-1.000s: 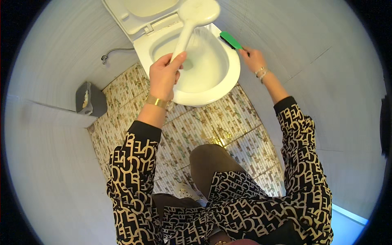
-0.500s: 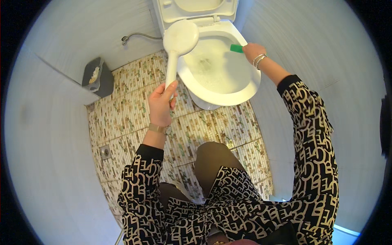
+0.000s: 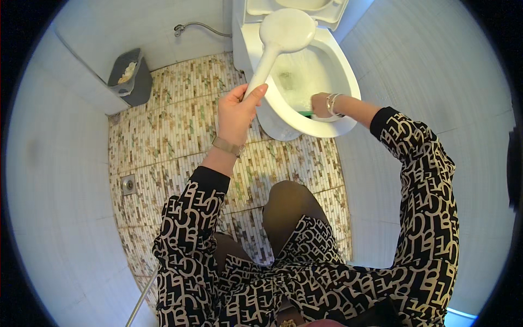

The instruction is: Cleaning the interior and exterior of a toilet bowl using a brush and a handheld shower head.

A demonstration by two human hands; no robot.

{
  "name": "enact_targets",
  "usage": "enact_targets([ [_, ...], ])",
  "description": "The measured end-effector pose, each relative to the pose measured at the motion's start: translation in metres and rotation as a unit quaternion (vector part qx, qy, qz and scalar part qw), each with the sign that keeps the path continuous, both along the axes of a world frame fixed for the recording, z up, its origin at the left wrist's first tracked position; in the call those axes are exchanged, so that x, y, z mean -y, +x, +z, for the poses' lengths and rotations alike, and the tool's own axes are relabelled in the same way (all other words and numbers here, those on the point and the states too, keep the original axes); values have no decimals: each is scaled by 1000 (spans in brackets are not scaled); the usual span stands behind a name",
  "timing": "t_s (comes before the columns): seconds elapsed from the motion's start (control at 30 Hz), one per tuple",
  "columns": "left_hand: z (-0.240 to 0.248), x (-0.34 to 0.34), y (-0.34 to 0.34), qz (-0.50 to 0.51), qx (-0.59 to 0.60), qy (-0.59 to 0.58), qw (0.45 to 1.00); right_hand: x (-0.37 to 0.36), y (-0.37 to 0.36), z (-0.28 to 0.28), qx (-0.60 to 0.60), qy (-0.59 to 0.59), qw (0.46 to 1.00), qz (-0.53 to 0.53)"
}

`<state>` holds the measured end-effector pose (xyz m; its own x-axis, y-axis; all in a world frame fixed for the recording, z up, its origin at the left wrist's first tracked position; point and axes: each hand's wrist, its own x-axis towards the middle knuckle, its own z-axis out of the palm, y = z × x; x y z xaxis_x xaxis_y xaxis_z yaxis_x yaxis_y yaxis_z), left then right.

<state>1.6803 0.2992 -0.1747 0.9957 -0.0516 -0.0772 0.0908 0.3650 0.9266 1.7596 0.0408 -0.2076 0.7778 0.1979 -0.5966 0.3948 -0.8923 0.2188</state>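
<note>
My left hand (image 3: 238, 109) is closed around the handle of a white long-handled ladle (image 3: 287, 30). Its round head is held over the left rim of the toilet bowl (image 3: 344, 82). My right hand (image 3: 322, 105) reaches down inside the front right of the bowl, fingers curled around a green flat pad (image 3: 306, 114). Only a thin green strip of the pad shows; my fingers and the bowl's front rim cover the remainder. Shallow water and bubbles lie in the bowl, with a darker patch toward its drain.
The toilet's seat and lid (image 3: 294, 6) are raised behind the bowl. To the left, a grey bin (image 3: 139, 87) with crumpled paper stands by the wall. A metal hose (image 3: 207, 25) runs along the back wall. A floor drain (image 3: 128, 185) sits in the mosaic tiles (image 3: 174, 131); pale walls close in both sides.
My right hand has come from the bowl's right rim down and nearer, into its front part, with the pad. The ladle has tilted to the right. The whole view has shifted a little.
</note>
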Motion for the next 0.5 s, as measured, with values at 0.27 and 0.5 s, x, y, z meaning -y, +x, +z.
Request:
enact_targets([
  [0.27,9,-7,16,10,2,-21,1000,-50,96,-40,132,328,935,-15],
  [0.5,6,-43,22,62,1,-28,998,-47,52,-9,3,296,953,-59],
])
